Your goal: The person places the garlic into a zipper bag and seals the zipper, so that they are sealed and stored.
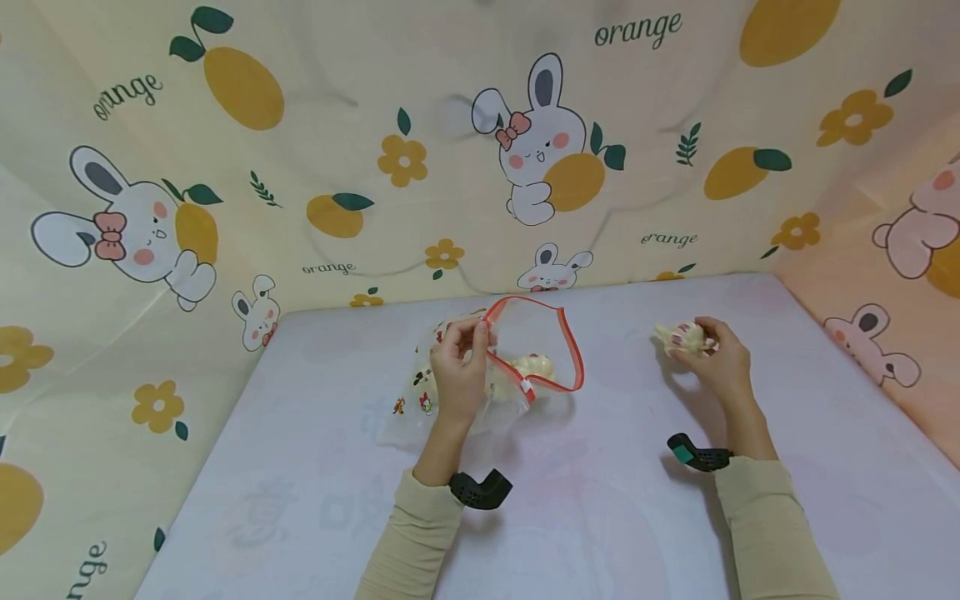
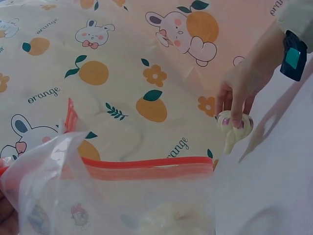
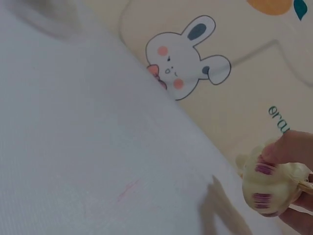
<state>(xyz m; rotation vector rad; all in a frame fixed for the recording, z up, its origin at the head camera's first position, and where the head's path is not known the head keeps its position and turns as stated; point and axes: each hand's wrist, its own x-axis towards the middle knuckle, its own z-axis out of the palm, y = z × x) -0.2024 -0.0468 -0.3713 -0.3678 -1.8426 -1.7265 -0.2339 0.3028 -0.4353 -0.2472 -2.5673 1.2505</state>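
Head: left hand (image 1: 459, 371) pinches the bag (image 1: 497, 412) near the far edge of the surface (image 1: 300, 475); right hand (image 1: 723, 358) grips garlic (image 1: 684, 337) toward its far-right corner. Left wrist: pale lump (image 2: 178, 220) inside the bag. Right wrist: fingers (image 3: 299, 220) curl round garlic.

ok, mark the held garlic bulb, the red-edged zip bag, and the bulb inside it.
Held garlic bulb (image 3: 267, 185): right wrist view, its purple-marked side.
Red-edged zip bag (image 2: 146, 171): left wrist view, red rim.
Bagged garlic bulb (image 1: 536, 365): head view, its rounded side.

Pale table (image 1: 585, 500), rabbit-print sheeting (image 1: 442, 217) on three sides.
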